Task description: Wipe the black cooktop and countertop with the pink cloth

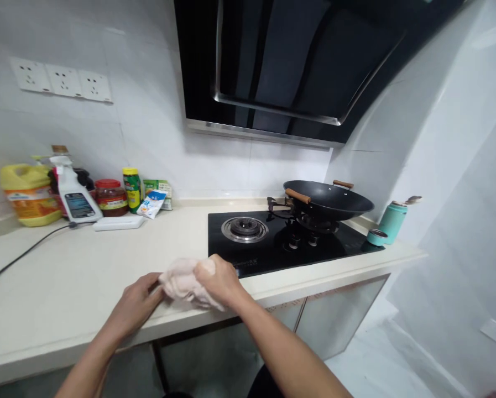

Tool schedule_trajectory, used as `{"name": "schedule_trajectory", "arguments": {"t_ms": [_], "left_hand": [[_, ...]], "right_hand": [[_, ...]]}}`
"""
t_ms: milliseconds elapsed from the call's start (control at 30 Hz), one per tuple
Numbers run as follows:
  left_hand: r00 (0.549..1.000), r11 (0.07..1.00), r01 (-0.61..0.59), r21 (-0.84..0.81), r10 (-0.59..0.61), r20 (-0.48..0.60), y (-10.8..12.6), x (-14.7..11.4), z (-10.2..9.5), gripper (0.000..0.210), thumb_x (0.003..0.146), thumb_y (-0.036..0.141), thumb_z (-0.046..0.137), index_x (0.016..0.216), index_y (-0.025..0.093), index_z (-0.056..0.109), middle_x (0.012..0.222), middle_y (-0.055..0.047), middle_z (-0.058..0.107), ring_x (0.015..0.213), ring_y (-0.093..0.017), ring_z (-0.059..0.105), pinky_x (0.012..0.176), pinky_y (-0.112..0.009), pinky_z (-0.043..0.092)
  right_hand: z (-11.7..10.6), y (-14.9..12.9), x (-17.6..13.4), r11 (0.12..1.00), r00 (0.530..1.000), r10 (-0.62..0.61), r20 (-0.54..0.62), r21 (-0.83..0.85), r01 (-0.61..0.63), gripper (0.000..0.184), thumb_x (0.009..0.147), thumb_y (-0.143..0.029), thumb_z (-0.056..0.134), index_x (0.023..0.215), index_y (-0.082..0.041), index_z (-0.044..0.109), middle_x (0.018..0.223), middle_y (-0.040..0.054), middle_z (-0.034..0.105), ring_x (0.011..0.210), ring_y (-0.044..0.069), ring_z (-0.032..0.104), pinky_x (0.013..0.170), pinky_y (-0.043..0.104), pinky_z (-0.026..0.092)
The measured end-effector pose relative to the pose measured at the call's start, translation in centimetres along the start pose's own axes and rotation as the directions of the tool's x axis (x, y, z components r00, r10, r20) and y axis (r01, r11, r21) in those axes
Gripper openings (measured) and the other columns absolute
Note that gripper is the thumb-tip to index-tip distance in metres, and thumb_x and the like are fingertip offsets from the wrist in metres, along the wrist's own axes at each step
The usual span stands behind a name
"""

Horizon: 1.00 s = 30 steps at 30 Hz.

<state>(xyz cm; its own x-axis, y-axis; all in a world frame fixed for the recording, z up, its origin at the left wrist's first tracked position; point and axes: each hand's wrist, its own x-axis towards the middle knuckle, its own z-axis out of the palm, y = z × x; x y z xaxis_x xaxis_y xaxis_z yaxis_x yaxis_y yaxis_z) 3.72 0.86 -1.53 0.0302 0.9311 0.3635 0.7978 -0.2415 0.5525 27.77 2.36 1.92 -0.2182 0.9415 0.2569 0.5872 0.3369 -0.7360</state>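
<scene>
A pale pinkish-white cloth lies bunched on the counter's front edge, just left of the gas hob. My right hand is closed around the cloth's right side, its knuckles near the hob's front left corner. At the cloth's left edge, my left hand pinches it between thumb and fingers, the fingertips partly hidden. On the hob, an uncovered burner is nearest to my hands. A black wok with wooden handles sits over the other burner.
The cream countertop runs along the wall. At back left stand a yellow jug, a spray bottle, a red-lidded jar and packets. A cable crosses the left side. A teal flask and cup stand right; a range hood overhangs.
</scene>
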Motion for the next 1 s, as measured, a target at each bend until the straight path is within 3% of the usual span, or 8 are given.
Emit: {"name": "schedule_trajectory", "arguments": {"t_ms": [100,233,400,500,633,733,833,1000], "left_hand": [[0.999,1.0,0.03,-0.005,-0.03,0.013,0.2,-0.1,-0.1,0.056,0.082,0.066,0.052,0.106,0.021,0.076,0.112,-0.009,0.078,0.103,-0.028,0.073,0.092,-0.035,0.057],[0.999,0.999,0.041,-0.01,-0.041,-0.005,0.5,0.0,-0.3,0.055,0.08,0.066,0.053,0.103,0.021,0.077,0.11,-0.009,0.079,0.102,-0.029,0.073,0.092,-0.036,0.057],[0.997,0.997,0.074,-0.015,-0.074,0.0,0.8,-0.1,-0.4,0.056,0.079,0.066,0.053,0.104,0.021,0.077,0.111,-0.009,0.079,0.102,-0.029,0.072,0.093,-0.038,0.057],[0.996,0.996,0.092,-0.01,-0.092,0.015,0.9,-0.1,-0.5,0.058,0.079,0.067,0.052,0.105,0.021,0.076,0.114,-0.01,0.078,0.105,-0.029,0.072,0.095,-0.038,0.056],[0.996,0.997,0.072,0.027,-0.073,0.046,1.0,0.1,-0.7,0.058,0.082,0.066,0.051,0.107,0.02,0.076,0.119,-0.011,0.076,0.11,-0.029,0.071,0.098,-0.038,0.055],[0.997,0.997,0.063,0.042,-0.065,0.045,0.6,0.3,-0.7,0.057,0.082,0.066,0.052,0.106,0.021,0.077,0.119,-0.011,0.077,0.11,-0.03,0.071,0.099,-0.04,0.055],[0.997,0.996,0.077,0.037,-0.078,0.028,-0.1,0.6,-0.5,0.058,0.08,0.068,0.054,0.105,0.021,0.077,0.119,-0.011,0.077,0.11,-0.032,0.071,0.099,-0.043,0.056],[0.996,0.995,0.09,0.032,-0.091,0.025,-1.0,1.0,-0.3,0.059,0.077,0.071,0.055,0.104,0.024,0.079,0.118,-0.008,0.077,0.11,-0.034,0.072,0.101,-0.048,0.056]], "right_hand": [[-1.8,1.5,2.7,0.982,0.998,0.065,0.01,0.179,-0.066,0.043,0.098,-0.052,0.041,0.098,-0.018,0.067,0.101,0.0064,0.073,0.092,0.019,0.065,0.078,0.028,0.049],[-6.5,5.9,4.9,0.988,0.992,0.124,0.015,0.09,-0.125,0.041,0.097,-0.047,0.043,0.091,-0.016,0.07,0.097,0.0069,0.074,0.093,0.021,0.064,0.08,0.03,0.049],[-12.2,7.8,5.7,0.986,0.98,0.138,-0.145,-0.074,-0.149,0.045,0.089,-0.032,0.054,0.132,-0.018,0.061,0.132,0.0134,0.062,0.122,0.026,0.056,0.105,0.04,0.042],[-11.6,6.0,5.3,0.981,0.982,0.098,-0.162,-0.151,-0.123,0.05,0.092,-0.044,0.052,0.139,-0.027,0.057,0.143,0.0119,0.055,0.133,0.031,0.049,0.112,0.049,0.034],[-6.2,3.9,3.3,0.903,0.992,0.029,0.12,-0.429,0.025,0.072,0.082,-0.075,0.058,0.138,-0.029,0.059,0.154,0.0143,0.046,0.138,0.043,0.042,0.11,0.067,0.027],[-3.8,4.1,2.0,0.825,0.979,-0.107,0.174,-0.534,0.185,0.064,0.09,-0.073,0.048,0.134,-0.028,0.062,0.154,0.0142,0.045,0.137,0.041,0.043,0.109,0.069,0.026],[-5.2,6.0,1.2,0.799,0.964,-0.208,0.165,-0.54,0.265,0.051,0.096,-0.063,0.046,0.128,-0.027,0.065,0.143,0.0106,0.055,0.13,0.033,0.048,0.109,0.059,0.032],[-12.1,11.1,-1.2,0.797,0.993,-0.111,-0.037,-0.601,0.067,0.045,0.092,-0.06,0.057,0.122,-0.027,0.066,0.135,0.0077,0.058,0.135,0.034,0.04,0.11,0.068,0.021]]}}
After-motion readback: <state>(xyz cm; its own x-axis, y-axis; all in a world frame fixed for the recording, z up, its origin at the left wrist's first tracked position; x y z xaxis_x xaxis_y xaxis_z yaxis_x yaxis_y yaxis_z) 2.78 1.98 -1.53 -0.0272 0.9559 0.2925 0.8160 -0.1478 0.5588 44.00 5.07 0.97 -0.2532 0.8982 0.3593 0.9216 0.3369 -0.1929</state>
